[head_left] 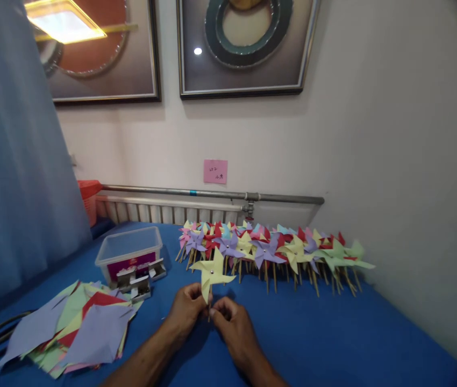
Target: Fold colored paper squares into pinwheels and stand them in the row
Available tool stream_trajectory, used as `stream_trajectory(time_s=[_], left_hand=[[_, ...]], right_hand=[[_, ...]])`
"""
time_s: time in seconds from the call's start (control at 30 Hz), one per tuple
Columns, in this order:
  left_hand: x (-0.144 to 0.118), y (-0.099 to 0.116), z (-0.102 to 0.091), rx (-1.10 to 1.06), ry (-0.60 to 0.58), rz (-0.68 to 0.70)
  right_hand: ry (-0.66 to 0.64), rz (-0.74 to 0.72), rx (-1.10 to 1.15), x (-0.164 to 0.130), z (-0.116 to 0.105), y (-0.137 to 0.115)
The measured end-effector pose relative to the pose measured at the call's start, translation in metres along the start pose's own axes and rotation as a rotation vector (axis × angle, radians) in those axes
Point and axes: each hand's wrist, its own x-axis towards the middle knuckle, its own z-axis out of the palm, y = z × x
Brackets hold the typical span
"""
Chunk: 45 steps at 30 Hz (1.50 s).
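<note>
Yellow pinwheel (211, 272): upright, just before pinwheel row (272, 250). Left hand (186, 312), right hand (228, 318): fingers pinch its stick, apparently. Risk: skewed grip bends stick, creases vanes; pin loosens, wheel drops onto tabletop (333, 333).

Blue table (333, 344): pinwheel row (277, 250), paper stack (75, 328), plastic box (129, 252), staple boxes (140, 277).

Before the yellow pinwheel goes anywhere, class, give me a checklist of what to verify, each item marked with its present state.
1. Both hands on the stick: left hand and right hand pinch it below the yellow pinwheel. Ok.
2. Centre pin seated: small, blurred. Cannot tell.
3. Blades uncrushed: all four spread. Ok.
4. Bare blue table in front of the finished pinwheels. Ok.
5. Cut paper squares clear of the hands. Ok.
</note>
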Motion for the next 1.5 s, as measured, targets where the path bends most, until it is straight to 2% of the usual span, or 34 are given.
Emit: stream_trajectory(time_s=[0.37,0.5,0.83,0.93,1.13,1.4,1.5], left_hand=[[-0.003,0.001,-0.003,0.012,0.02,0.024],[-0.001,-0.005,-0.003,0.002,0.002,0.015],[0.002,-0.017,-0.001,0.122,-0.036,-0.067],[0.001,-0.016,0.002,0.145,-0.023,-0.076],[-0.003,-0.015,0.008,0.199,-0.001,-0.056],[-0.003,-0.019,0.013,0.201,0.032,-0.003],[-0.001,-0.022,0.016,0.171,0.079,0.017]], right_hand=[[0.047,0.032,-0.056,-0.003,0.007,0.003],[0.069,0.033,-0.096,-0.003,0.008,0.002],[0.134,0.032,-0.266,-0.002,0.004,-0.002],[0.131,0.032,-0.265,-0.003,0.002,-0.004],[0.213,0.062,-0.266,0.001,-0.004,-0.005],[0.226,0.035,-0.192,0.004,-0.006,0.0],[0.224,-0.006,-0.187,0.005,-0.005,0.003]])
